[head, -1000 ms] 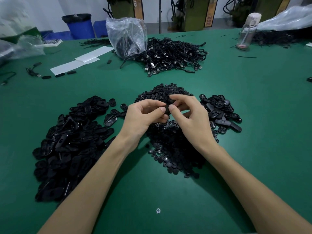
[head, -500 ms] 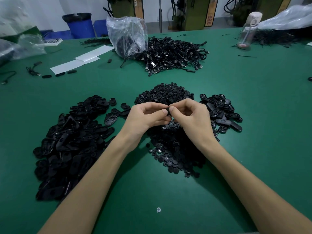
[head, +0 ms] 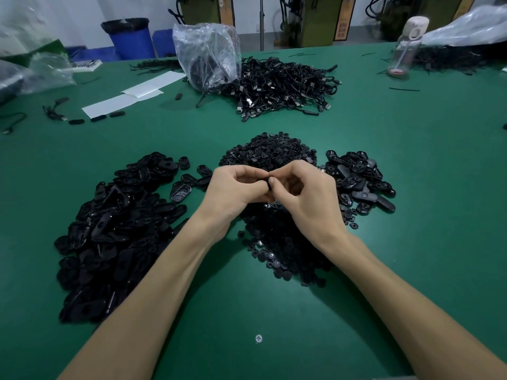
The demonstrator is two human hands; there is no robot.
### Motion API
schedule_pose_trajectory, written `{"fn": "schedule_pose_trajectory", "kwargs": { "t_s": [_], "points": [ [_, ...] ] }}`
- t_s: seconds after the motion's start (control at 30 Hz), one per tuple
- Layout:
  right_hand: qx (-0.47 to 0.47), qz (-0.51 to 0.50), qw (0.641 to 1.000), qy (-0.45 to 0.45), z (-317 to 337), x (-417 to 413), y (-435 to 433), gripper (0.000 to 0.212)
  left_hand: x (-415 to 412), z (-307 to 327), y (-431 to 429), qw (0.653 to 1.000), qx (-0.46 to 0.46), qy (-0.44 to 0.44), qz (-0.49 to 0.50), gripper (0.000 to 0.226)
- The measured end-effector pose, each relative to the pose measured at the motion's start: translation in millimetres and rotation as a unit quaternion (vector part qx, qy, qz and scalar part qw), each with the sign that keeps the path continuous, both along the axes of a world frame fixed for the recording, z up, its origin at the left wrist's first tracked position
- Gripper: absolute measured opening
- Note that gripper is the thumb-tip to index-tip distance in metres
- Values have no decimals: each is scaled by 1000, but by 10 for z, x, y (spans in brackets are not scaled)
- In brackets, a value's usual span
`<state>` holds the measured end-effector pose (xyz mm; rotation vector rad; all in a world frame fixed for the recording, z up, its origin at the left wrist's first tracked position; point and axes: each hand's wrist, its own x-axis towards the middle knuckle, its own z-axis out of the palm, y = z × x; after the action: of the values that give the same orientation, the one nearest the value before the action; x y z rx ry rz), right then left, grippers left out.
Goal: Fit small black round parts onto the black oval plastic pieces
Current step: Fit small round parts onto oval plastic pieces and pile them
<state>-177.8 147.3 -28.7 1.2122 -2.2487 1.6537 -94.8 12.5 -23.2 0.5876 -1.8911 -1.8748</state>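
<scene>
I am watching the left hand (head: 236,190) and right hand (head: 307,196) pinching one small black part (head: 265,180) with curled fingers over the round-parts pile (head: 274,153), oval pieces (head: 115,229) lying at 9 o'clock, cables (head: 282,83) and a plastic bag (head: 208,53) sitting at 12, background sign writing staying unreadable.

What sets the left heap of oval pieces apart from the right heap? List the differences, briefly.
Size: the left heap is far larger; the right heap is small. Spread: the left heap runs well toward the person; the right heap lies beside the right hand. Shared: both are loose black oval pieces on the green table, flanking the round-parts pile, where the left hand and right hand pinch a small black piece.
</scene>
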Motion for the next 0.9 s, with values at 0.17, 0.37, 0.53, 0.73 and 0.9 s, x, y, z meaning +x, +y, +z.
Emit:
{"fn": "schedule_pose_trajectory", "kwargs": {
  "t_s": [0.17,0.37,0.53,0.73,0.9],
  "points": [
    [-4,-5,1000,13,9,-6,17,2,27,10,-30,1000,6,10,-17,15],
    [-18,-6,999,-48,38,-30,43,3,90,60,-119,994,62,48,-78,25],
    [-21,-7,999,-40,56,-20,51,3,65,39,-114,996,38,44,-72,23],
    [-13,-51,999,-9,66,-98,59,3,38,95,-106,989,-144,40,1,20],
    [46,-207,976,47,102,-463,228,9,145,92,-531,849,-454,-151,225,58]
  ]
}}
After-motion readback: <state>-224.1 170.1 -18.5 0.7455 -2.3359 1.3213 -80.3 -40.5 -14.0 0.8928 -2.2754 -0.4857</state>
